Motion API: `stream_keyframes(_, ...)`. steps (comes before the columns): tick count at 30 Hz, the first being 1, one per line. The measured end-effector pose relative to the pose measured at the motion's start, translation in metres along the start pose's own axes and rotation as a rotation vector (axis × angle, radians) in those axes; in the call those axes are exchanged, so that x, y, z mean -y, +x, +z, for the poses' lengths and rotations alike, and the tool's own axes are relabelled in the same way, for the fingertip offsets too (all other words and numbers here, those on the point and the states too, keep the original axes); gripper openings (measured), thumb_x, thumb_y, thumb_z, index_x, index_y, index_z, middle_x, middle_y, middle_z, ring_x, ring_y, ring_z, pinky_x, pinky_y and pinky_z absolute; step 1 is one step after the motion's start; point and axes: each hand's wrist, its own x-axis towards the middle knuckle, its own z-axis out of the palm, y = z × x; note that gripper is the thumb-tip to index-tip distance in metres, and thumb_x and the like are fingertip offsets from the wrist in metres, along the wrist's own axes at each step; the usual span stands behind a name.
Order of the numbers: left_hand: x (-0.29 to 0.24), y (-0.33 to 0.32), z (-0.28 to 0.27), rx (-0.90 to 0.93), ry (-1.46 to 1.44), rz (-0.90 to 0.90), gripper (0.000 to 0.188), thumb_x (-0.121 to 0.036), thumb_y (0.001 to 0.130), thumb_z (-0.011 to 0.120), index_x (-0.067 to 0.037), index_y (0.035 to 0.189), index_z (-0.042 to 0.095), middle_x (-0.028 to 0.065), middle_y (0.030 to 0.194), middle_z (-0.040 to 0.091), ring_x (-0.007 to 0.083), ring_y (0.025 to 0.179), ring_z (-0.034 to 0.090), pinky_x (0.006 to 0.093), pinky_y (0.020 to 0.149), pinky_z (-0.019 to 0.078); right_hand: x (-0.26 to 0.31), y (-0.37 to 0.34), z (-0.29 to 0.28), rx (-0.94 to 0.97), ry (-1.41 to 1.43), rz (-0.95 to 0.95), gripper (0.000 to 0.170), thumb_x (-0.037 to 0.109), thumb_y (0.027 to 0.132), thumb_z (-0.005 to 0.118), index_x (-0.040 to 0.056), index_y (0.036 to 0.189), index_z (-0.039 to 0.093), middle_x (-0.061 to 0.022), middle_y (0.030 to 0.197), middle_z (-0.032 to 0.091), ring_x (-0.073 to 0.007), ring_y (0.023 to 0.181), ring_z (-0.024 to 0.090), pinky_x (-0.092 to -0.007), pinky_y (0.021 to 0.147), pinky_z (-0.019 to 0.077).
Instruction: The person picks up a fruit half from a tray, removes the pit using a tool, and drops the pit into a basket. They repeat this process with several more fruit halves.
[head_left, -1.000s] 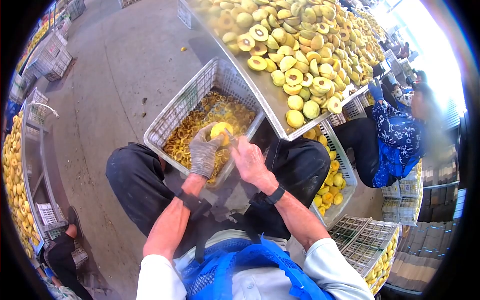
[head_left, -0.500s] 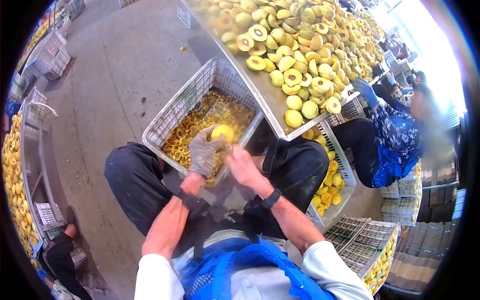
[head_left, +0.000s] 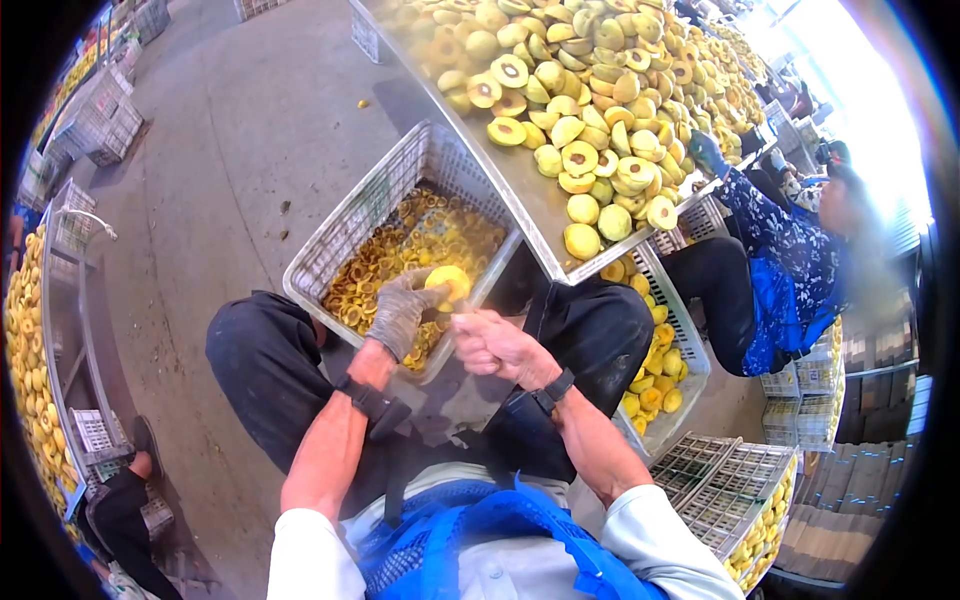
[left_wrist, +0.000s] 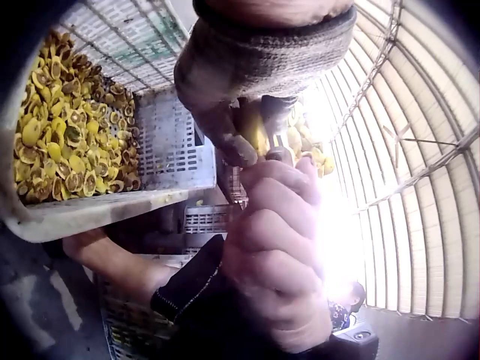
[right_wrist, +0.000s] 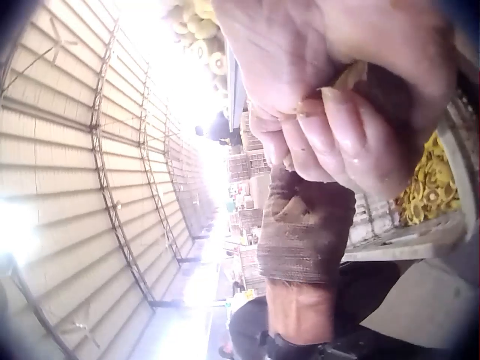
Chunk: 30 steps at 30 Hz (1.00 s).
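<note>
Beside fruit (head_left: 450,282), curled right fingers (head_left: 474,353)

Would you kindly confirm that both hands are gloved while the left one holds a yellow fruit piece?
Not quite: the left hand is gloved, but the head view shows the right hand bare. The left does hold a yellow fruit piece.

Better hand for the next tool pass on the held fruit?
Right, probably. The right hand grips a small tool, its shiny part close to the fruit. The gloved left hand is busy holding that fruit.
</note>
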Motion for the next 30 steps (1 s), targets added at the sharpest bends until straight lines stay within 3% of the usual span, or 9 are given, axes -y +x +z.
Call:
stream_keyframes(6, -0.007, -0.004, -0.001, 0.141, -0.134, -0.051, 0.036, -0.010, 0.091, 0.072, 0.001, 0.125, 0.063, 0.0079, 0.108, 0.071, 0.0171, 0.092, 0.070, 0.0301, 0.077, 0.0609, 0.003, -0.004, -0.003, 0.286, 0.188, -0.005, 0.028, 0.030, 0.105, 0.053, 0.0111, 0.084, 0.050, 0.0083, 0.061, 0.032, -0.0029, 0.047, 0.032, -0.0190, 0.038, 0.0280)
stream_keyframes(10, -0.007, 0.003, -0.008, -0.005, -0.221, 0.018, 0.034, -0.016, 0.095, 0.068, 0.000, 0.125, 0.063, 0.0102, 0.108, 0.071, 0.0210, 0.093, 0.071, 0.0362, 0.072, 0.0630, 0.006, -0.008, -0.008, 0.314, 0.261, -0.017, 0.027, 0.031, 0.105, 0.052, 0.0103, 0.088, 0.052, 0.0083, 0.061, 0.033, -0.0034, 0.047, 0.032, -0.0195, 0.039, 0.0285)
stream_keyframes(12, -0.010, 0.004, -0.012, -0.100, -0.175, 0.075, 0.034, -0.016, 0.096, 0.067, 0.000, 0.125, 0.063, 0.0100, 0.110, 0.070, 0.0226, 0.094, 0.071, 0.0379, 0.070, 0.0634, 0.010, -0.003, -0.011, 0.070, 0.122, -0.081, 0.023, 0.028, 0.106, 0.050, 0.0101, 0.092, 0.052, 0.0081, 0.061, 0.034, -0.0029, 0.045, 0.033, -0.0184, 0.038, 0.0289)
stream_keyframes(14, -0.011, 0.004, -0.014, -0.090, -0.185, 0.102, 0.035, -0.017, 0.096, 0.067, 0.000, 0.125, 0.063, 0.0099, 0.111, 0.070, 0.0227, 0.095, 0.070, 0.0383, 0.070, 0.0634, 0.008, 0.004, -0.006, -0.002, 0.042, -0.157, 0.021, 0.028, 0.105, 0.053, 0.0100, 0.095, 0.054, 0.0078, 0.062, 0.038, -0.0031, 0.045, 0.035, -0.0192, 0.038, 0.0304)
stream_keyframes(16, -0.012, -0.001, -0.013, 0.002, -0.290, 0.128, 0.029, -0.015, 0.096, 0.066, -0.002, 0.122, 0.066, 0.0083, 0.107, 0.070, 0.0191, 0.088, 0.070, 0.0350, 0.067, 0.0633, 0.009, 0.009, 0.006, -0.218, -0.076, -0.379, 0.018, 0.027, 0.104, 0.057, 0.0099, 0.098, 0.055, 0.0068, 0.065, 0.043, -0.0033, 0.046, 0.038, -0.0202, 0.038, 0.0326)
stream_keyframes(20, 0.000, 0.004, -0.015, 0.063, -0.257, 0.098, 0.039, -0.019, 0.095, 0.069, -0.001, 0.129, 0.060, 0.0089, 0.110, 0.069, 0.0196, 0.094, 0.070, 0.0359, 0.071, 0.0633, 0.011, 0.018, 0.016, -0.341, -0.429, -0.618, 0.015, 0.018, 0.098, 0.062, 0.0063, 0.103, 0.055, 0.0028, 0.071, 0.052, -0.0034, 0.047, 0.041, -0.0217, 0.038, 0.0322)
stream_keyframes(22, -0.003, 0.003, -0.007, 0.052, 0.048, 0.095, 0.040, -0.017, 0.095, 0.068, 0.000, 0.130, 0.059, 0.0081, 0.110, 0.069, 0.0168, 0.092, 0.069, 0.0326, 0.071, 0.0629, 0.013, 0.019, 0.015, -0.358, -0.553, -0.605, 0.017, 0.014, 0.095, 0.062, 0.0030, 0.104, 0.055, -0.0018, 0.074, 0.056, -0.0075, 0.051, 0.048, -0.0268, 0.044, 0.0404)
stream_keyframes(25, -0.004, 0.003, -0.004, -0.001, 0.251, 0.110, 0.039, -0.012, 0.094, 0.068, 0.002, 0.129, 0.060, 0.0076, 0.107, 0.069, 0.0133, 0.083, 0.069, 0.0276, 0.067, 0.0614, 0.004, 0.030, 0.009, -0.546, -1.067, -0.939, 0.024, 0.013, 0.089, 0.066, -0.0017, 0.103, 0.054, -0.0147, 0.079, 0.058, -0.0261, 0.072, 0.059, -0.0403, 0.072, 0.0488)
stream_keyframes(30, -0.011, -0.003, 0.002, 0.030, 0.379, 0.155, 0.037, -0.008, 0.093, 0.066, 0.003, 0.128, 0.060, 0.0071, 0.101, 0.070, 0.0116, 0.078, 0.068, 0.0264, 0.064, 0.0600, 0.004, 0.026, 0.007, -0.562, -1.057, -0.907, 0.027, 0.014, 0.086, 0.068, -0.0014, 0.104, 0.055, -0.0173, 0.082, 0.060, -0.0281, 0.075, 0.060, -0.0409, 0.072, 0.0485)
